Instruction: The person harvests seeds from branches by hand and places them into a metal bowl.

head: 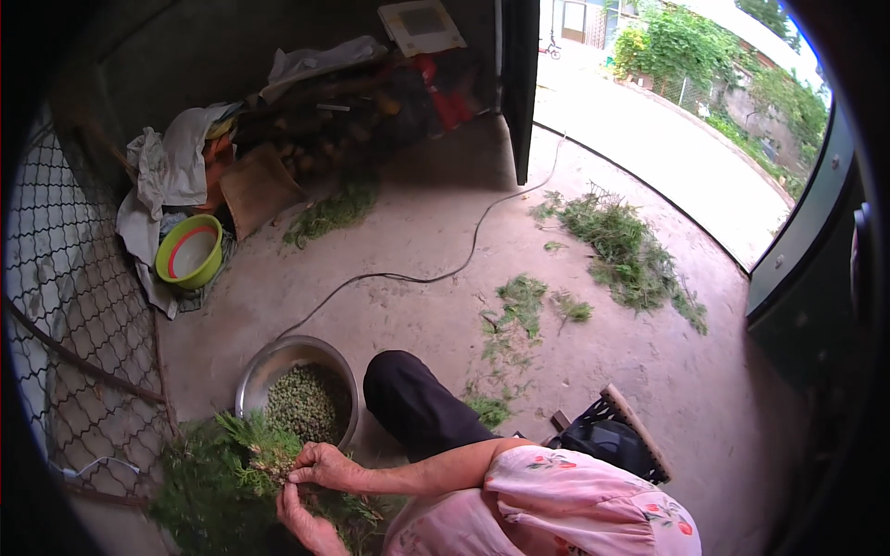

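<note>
My right hand [323,465] pinches the base of a green conifer sprig [268,452], with small pale cones or seeds among its leaves. My left hand [306,522] comes up from below, its thumb and fingertips closed at the same sprig's stem end. Just beyond the sprig stands a round metal basin [250,372], holding many small green cones or seeds [302,403]. A dark heap of cut conifer branches [208,493] lies under and to the left of my hands. Part of my left hand is cut off by the lower edge.
Loose conifer branches [619,250] lie near the open doorway. A black cable [417,279] crosses the concrete floor [431,313]. Wire mesh [76,299] borders the left side, near a yellow-green basin [212,260]. A black plastic crate or basket [612,438] stands beside me.
</note>
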`<state>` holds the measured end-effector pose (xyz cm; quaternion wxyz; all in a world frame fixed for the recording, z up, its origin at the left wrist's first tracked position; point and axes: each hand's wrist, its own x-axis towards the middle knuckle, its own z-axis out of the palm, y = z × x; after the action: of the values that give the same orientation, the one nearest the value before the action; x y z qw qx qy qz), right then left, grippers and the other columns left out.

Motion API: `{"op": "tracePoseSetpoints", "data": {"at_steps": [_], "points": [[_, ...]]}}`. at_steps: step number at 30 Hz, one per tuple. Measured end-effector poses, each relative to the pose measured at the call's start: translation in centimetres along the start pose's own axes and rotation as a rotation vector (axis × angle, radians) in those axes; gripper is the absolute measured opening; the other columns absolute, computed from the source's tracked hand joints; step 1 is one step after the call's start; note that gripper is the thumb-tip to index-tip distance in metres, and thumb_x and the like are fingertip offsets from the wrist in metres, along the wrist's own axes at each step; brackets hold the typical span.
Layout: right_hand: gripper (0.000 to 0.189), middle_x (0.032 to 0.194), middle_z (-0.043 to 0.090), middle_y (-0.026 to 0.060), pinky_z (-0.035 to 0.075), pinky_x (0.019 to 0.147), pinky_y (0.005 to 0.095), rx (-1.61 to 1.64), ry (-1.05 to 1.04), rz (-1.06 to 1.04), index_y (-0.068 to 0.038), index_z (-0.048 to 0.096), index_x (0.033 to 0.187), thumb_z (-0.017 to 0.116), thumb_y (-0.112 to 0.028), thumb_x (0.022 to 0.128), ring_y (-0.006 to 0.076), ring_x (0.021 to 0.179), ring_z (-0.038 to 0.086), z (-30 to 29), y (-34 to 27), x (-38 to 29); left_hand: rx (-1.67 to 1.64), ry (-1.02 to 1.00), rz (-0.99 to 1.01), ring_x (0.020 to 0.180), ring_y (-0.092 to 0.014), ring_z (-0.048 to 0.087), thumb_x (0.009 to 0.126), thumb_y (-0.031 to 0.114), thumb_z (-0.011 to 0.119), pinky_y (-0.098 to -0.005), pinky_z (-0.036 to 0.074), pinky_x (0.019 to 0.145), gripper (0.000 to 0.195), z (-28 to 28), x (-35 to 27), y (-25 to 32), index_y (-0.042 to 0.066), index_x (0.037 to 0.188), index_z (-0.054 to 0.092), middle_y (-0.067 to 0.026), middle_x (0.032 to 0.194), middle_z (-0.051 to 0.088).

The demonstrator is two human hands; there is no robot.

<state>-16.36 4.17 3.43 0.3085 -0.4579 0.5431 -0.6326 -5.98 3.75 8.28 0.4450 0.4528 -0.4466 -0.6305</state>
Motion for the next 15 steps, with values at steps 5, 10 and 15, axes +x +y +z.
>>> {"op": "tracePoseSetpoints", "data": {"at_steps": [5,10,15], "points": [[0.018,0.062,0.058,0.0010,0.042,0.056,0.0253,0.295,-0.063,0.330,0.000,0.062,0.078,0.067,-0.017,0.077,0.0060,0.060,0.048,-0.5,-1.4,-0.2,-0.044,-0.083,0.023,0.078,-0.014,0.054,0.083,0.020,0.053,-0.0260,0.043,0.068,0.023,1.2,-1.4,0.8,-0.001,0.088,0.059,-0.0067,0.086,0.058],[0.012,0.065,0.059,-0.0002,0.043,0.058,0.0251,0.309,-0.014,0.391,0.000,0.062,0.077,0.068,-0.011,0.075,0.0062,0.062,0.049,-1.1,-1.0,-0.4,-0.011,0.022,0.037,0.081,-0.016,0.053,0.079,0.016,0.057,-0.0273,0.044,0.073,0.022,1.5,-1.5,-0.1,-0.003,0.092,0.057,-0.0088,0.089,0.056],[0.002,0.067,0.060,-0.0003,0.043,0.058,0.0229,0.667,-0.080,0.447,-0.001,0.062,0.076,0.062,-0.002,0.078,0.0059,0.062,0.050,-1.2,-2.0,-1.0,0.210,-0.059,0.243,0.085,-0.020,0.054,0.080,0.018,0.057,-0.0296,0.044,0.077,0.026,-0.3,-2.0,-0.4,0.002,0.101,0.058,-0.0142,0.095,0.056]]}}
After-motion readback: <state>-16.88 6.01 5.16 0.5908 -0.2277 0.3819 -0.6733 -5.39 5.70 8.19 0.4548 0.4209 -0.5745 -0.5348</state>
